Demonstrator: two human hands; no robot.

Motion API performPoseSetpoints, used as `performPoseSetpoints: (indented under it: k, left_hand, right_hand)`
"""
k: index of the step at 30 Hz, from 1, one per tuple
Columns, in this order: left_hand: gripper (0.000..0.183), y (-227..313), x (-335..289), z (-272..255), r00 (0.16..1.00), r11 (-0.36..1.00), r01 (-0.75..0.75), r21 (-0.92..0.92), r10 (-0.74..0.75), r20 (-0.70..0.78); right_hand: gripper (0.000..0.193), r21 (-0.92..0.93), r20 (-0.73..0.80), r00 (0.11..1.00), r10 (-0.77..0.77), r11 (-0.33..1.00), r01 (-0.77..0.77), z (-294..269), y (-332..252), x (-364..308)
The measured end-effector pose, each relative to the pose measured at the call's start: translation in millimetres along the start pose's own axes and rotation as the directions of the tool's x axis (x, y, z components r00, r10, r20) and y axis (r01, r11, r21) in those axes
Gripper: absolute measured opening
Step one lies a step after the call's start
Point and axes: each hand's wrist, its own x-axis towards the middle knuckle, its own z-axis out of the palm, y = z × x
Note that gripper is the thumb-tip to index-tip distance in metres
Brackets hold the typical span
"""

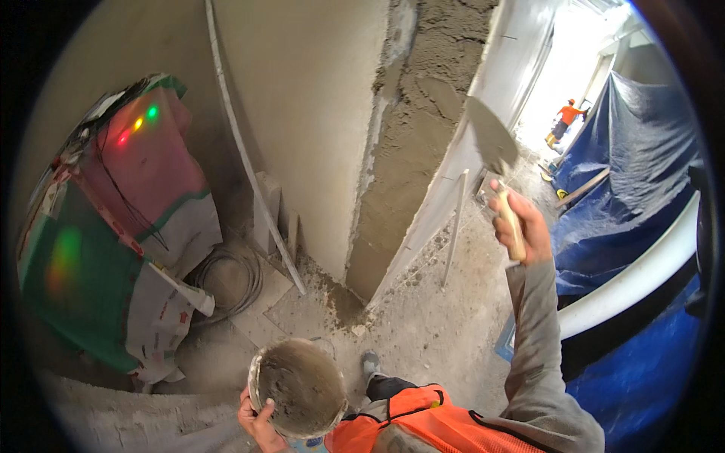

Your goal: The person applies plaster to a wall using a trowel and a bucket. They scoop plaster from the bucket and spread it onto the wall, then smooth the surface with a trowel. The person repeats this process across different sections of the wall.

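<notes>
Orange vest [457, 424], grey sleeve [535, 325], cream-yellow trowel handle [514, 232], grey-brown mortar [303, 389], blue tarpaulin [638, 158]

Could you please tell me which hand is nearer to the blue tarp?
Right. The right hand, gripping a trowel, is raised left of the blue tarp; the left hand, holding the bucket, is lower and much farther left.

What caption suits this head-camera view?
Left hand grips a round, mortar-smeared grey bucket; right hand holds up a pale-handled metal trowel, a grey mortar strip beyond.
</notes>
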Motion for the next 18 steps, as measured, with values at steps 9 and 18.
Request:
performPoseSetpoints:
  k: [9, 18]
  left_hand:
    - [0.045, -35, -8, -42, 0.98, 0.991, 0.075, 0.107, -0.053, -0.193]
    - [0.035, -136, -62, -117, 0.837, 0.838, 0.335, 0.43, -0.056, -0.544]
  right_hand:
    - [0.034, -0.853, 0.293, 0.63, 0.719, 0.494, -0.168, 57, 252, -97]
    - [0.053, -0.916, 0.401, 0.607, 0.686, 0.313, 0.251, 118, 426, -162]
